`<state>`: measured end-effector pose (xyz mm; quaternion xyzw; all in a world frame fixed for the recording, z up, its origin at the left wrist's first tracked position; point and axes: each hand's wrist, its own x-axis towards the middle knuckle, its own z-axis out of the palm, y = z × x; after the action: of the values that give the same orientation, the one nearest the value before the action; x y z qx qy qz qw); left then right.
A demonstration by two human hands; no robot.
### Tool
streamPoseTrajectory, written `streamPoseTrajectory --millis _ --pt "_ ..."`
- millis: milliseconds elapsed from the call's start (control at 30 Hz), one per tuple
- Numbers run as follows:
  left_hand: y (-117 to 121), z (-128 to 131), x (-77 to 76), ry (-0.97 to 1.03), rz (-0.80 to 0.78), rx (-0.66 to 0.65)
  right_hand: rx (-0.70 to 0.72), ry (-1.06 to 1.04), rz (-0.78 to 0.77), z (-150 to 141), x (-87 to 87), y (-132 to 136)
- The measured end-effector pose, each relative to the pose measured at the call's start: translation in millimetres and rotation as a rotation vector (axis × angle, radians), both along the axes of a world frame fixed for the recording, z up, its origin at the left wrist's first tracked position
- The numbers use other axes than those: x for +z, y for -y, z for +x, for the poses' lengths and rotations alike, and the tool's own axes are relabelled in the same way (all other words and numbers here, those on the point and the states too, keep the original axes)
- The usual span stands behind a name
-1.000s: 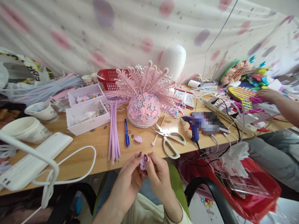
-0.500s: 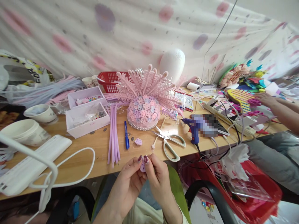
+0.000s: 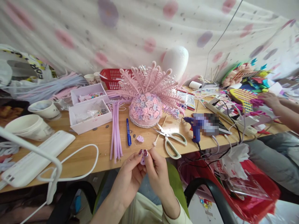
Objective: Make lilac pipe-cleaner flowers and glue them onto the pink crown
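A small lilac flower (image 3: 142, 161) is pinched by the fingers (image 3: 150, 163) of both the left hand (image 3: 129, 175) and the right hand (image 3: 160, 174), the thumbs being pressed close together at the near edge of the tabletop (image 3: 101, 155). Just beyond, a second flower (image 3: 140, 139) is laid between a blue pen (image 3: 128, 133) and scissors (image 3: 173, 141) whose blades are spread. Lilac strips (image 3: 116, 133) are bunched left of the pen. Farther back, a dome (image 3: 145, 109) is covered with pastel flowers, edged with pearls and backed by pink plumes (image 3: 149, 77). To the right, a glue gun (image 3: 196, 132) is seen; beyond it, pink material (image 3: 255, 102) is touched by another person's hand (image 3: 268, 99).
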<state>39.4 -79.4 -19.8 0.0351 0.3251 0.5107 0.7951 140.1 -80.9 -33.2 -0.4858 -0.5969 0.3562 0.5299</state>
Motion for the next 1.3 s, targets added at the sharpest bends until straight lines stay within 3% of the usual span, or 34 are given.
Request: streamPoseTrajectory --millis 100,233,400,600,700,833,900,1033,1200,1300 --pt "-2 -5 -0.2 -0.017 -0.008 0.014 0.041 -0.101 -0.080 -1 0.0 -4" --pt "-1 -12 1.9 -0.078 0.101 0.030 0.010 -0.196 -0.179 1 -3.7 -5" --pt "3 -12 3.8 -0.179 0.203 -0.016 0.034 -0.235 -0.200 6 -5.0 -1" --pt "11 -7 -4.7 -0.317 0.280 0.026 0.110 -0.187 -0.149 12 3.5 0" --pt "15 -13 -8.6 -0.591 0.502 0.067 0.113 -0.208 -0.155 11 6.0 0" --pt "16 -25 -6.7 -1.217 1.033 0.197 0.084 -0.246 -0.183 8 6.1 2" --pt "14 -30 -4.4 -1.428 1.224 0.250 0.075 -0.257 -0.184 7 6.4 3" --pt "9 -36 -2.9 -1.645 1.345 0.328 0.088 -0.290 -0.163 8 10.2 6" --pt "-1 -41 -1.3 -1.940 1.650 0.298 0.092 -0.260 -0.197 8 16.5 7" --pt "-10 -42 3.1 -2.019 1.780 0.308 0.073 -0.258 -0.202 6 19.1 8"
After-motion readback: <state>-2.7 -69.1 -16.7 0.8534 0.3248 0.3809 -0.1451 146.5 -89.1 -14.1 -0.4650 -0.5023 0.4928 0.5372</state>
